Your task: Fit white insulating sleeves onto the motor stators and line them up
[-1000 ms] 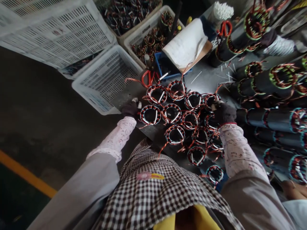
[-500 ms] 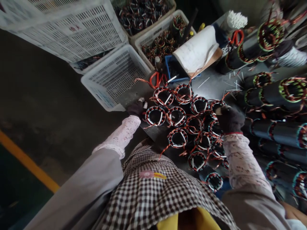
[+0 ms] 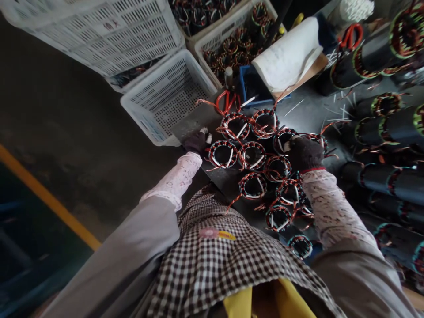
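Several wound stators stand close together on the dark metal table, their round ends up, showing copper-red windings and white sleeves. My left hand [image 3: 198, 140], in a dark glove with pale fingertips, is at the table edge beside the leftmost stator [image 3: 212, 154]. Its fingers are curled together, and anything within them is hidden. My right hand [image 3: 305, 153], gloved alike, reaches over the group. Its bent fingers are at the rim of another stator [image 3: 277, 140] and cover part of it. Partly behind that hand sits a further stator [image 3: 323, 142] with loose copper leads.
An empty-looking white crate [image 3: 132, 108] adjoins the table's left end. Behind are a crate of stators [image 3: 212, 46], red-handled scissors [image 3: 228, 102] and a blue bin [image 3: 244, 84] under white sheeting [image 3: 288, 55]. Long rows of stacked stators [image 3: 380, 176] lie at right.
My right hand has moved left across the stators, from the right-hand one to its neighbour. My left hand keeps its place beside the leftmost stator. The whole view has shifted slightly.
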Demonstrator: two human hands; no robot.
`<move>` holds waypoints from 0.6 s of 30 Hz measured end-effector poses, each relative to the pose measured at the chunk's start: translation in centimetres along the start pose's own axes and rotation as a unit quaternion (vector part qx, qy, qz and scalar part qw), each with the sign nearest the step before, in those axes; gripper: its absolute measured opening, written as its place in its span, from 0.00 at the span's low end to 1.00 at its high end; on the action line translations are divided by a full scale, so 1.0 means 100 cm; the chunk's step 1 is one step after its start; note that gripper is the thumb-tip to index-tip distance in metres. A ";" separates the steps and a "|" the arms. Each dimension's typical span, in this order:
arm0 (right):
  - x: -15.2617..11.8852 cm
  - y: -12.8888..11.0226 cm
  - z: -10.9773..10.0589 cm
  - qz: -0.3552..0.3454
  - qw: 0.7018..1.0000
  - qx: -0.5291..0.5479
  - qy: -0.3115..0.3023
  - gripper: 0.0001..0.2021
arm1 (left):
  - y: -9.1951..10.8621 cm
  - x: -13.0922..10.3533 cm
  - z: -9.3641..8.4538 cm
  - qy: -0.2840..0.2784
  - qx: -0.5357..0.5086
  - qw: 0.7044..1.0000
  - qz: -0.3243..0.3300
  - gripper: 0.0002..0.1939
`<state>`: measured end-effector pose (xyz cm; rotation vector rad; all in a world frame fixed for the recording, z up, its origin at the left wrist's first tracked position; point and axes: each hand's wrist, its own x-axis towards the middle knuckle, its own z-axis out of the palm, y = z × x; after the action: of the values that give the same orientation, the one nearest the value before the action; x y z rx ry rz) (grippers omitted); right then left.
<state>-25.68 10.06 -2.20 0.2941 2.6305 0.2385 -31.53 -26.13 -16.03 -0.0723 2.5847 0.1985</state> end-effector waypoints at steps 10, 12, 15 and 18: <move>-0.032 -0.003 -0.010 0.002 0.998 0.037 0.050 0.20 | -0.001 0.002 0.003 0.010 -0.010 1.000 0.006 0.32; -0.060 -0.001 -0.006 0.001 0.991 0.097 0.095 0.21 | -0.002 0.003 0.004 0.007 -0.006 1.000 0.010 0.33; -0.095 -0.001 0.013 -0.014 0.994 0.100 0.043 0.22 | -0.002 0.004 0.004 0.003 -0.006 1.000 0.012 0.34; -0.105 -0.008 0.034 -0.032 0.998 0.033 -0.049 0.21 | -0.001 0.001 0.001 0.003 -0.007 1.000 0.004 0.33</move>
<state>-15.10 7.05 -0.70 0.2364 2.5484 0.1114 -31.53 -26.18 -16.21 -0.0664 2.5901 0.2192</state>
